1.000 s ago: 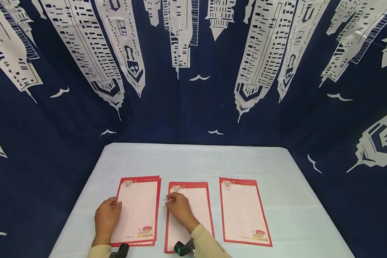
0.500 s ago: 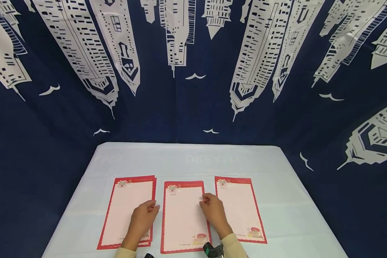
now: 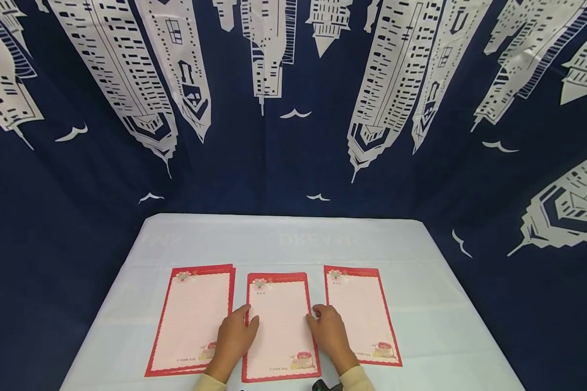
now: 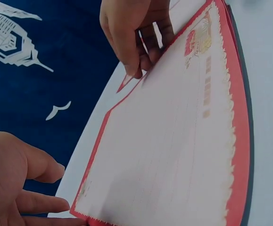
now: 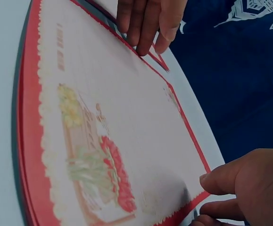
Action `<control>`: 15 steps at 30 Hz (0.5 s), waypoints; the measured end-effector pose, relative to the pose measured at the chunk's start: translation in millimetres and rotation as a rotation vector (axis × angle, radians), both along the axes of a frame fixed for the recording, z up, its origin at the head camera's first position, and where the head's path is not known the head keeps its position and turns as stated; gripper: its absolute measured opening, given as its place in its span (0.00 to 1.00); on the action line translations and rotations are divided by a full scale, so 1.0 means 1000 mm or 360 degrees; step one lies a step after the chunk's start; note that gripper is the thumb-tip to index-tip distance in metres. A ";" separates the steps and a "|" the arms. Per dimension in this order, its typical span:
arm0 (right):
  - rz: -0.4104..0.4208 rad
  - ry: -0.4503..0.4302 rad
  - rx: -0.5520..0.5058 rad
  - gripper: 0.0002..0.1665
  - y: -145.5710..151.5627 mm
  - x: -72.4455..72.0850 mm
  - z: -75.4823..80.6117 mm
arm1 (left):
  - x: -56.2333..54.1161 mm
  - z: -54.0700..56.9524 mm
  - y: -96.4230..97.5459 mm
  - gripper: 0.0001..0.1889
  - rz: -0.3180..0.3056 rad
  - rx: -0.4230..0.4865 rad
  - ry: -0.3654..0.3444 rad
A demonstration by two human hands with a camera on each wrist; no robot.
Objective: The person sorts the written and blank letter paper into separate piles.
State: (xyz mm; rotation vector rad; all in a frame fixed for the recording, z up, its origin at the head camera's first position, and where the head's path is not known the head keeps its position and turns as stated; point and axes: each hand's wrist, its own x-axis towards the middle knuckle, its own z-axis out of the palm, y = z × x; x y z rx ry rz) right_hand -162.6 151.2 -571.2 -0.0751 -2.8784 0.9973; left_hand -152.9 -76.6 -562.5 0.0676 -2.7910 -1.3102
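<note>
The middle red-bordered sheet of paper lies upright between my two hands, with a flower print at its top and a small picture at its lower right. My left hand is at its left edge. In the left wrist view the left thumb and fingers stand apart, fingertips right at the red border. At the opposite edge is my right hand, its thumb at the border. The right wrist view has the right thumb at the edge and the other fingers just below it. More paper edges show under this sheet.
To the left lies a similar stack of red-bordered sheets, slightly fanned; another such sheet lies to the right. All are on a white-covered table. A navy cloth with white buildings hangs behind.
My left hand has moved right, from the left stack to the middle sheet's left edge. My right hand has gone from that sheet's left side to its right edge.
</note>
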 end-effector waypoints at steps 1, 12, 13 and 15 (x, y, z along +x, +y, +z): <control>0.0013 0.0011 0.0004 0.17 -0.001 0.000 0.000 | 0.000 0.000 0.000 0.21 0.0009 0.0000 0.0005; -0.0055 0.0002 -0.0047 0.17 -0.008 0.002 -0.004 | 0.006 -0.004 0.003 0.15 0.0088 0.0023 0.0169; -0.0066 0.0018 -0.0065 0.17 -0.008 0.003 -0.004 | 0.007 -0.005 0.003 0.15 0.0095 0.0025 0.0200; -0.0091 0.0055 -0.0117 0.17 -0.009 0.002 -0.006 | 0.007 -0.007 0.003 0.14 0.0119 0.0074 0.0230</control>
